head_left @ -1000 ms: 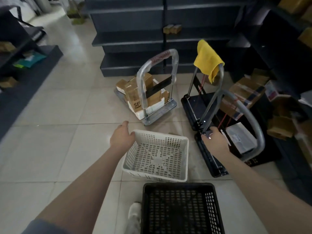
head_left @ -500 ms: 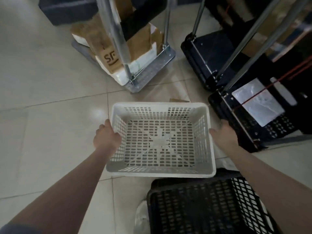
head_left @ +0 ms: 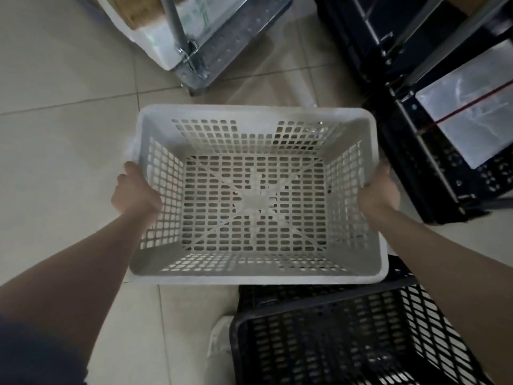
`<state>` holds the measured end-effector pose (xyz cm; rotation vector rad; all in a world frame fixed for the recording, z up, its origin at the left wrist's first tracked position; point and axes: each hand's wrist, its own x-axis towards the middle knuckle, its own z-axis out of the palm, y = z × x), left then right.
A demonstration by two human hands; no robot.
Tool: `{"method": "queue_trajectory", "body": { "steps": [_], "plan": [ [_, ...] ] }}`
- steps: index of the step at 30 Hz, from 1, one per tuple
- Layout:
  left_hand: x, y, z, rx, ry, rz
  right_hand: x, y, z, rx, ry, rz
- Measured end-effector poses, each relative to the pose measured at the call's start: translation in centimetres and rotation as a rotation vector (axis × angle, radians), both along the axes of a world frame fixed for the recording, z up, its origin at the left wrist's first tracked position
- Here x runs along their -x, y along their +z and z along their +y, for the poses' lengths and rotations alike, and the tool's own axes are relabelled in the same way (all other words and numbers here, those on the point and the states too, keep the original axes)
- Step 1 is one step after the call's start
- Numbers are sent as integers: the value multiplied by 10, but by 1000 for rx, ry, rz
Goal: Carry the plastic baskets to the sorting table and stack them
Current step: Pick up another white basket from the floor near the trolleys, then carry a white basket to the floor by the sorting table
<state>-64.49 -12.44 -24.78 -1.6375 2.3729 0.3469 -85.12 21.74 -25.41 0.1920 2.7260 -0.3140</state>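
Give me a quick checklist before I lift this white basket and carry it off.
1. Left hand gripping the white basket at its left rim: ok.
2. Right hand gripping the right rim: ok.
3. Basket empty, nothing to spill: ok.
4. Basket level: ok, as far as the view shows.
5. Clear of the black basket: not ok, the white rim overlaps its far edge in the view; whether they touch, cannot tell.
6. Path ahead: not ok, the grey trolley and the black trolley stand close in front and to the right; the sorting table is not in view.
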Motion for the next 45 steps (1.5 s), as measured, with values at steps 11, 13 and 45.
{"method": "queue_trajectory", "body": {
  "steps": [11, 13, 45],
  "plan": [
    [-17, 86, -7, 56, 12, 85, -13, 78, -5, 113, -16, 23],
    [-8, 120, -16, 101, -30, 120, -9, 110, -11, 113, -10, 60],
    [-19, 836, 59, 207, -353, 574, -58, 824, 118, 166, 59, 624]
  ]
}}
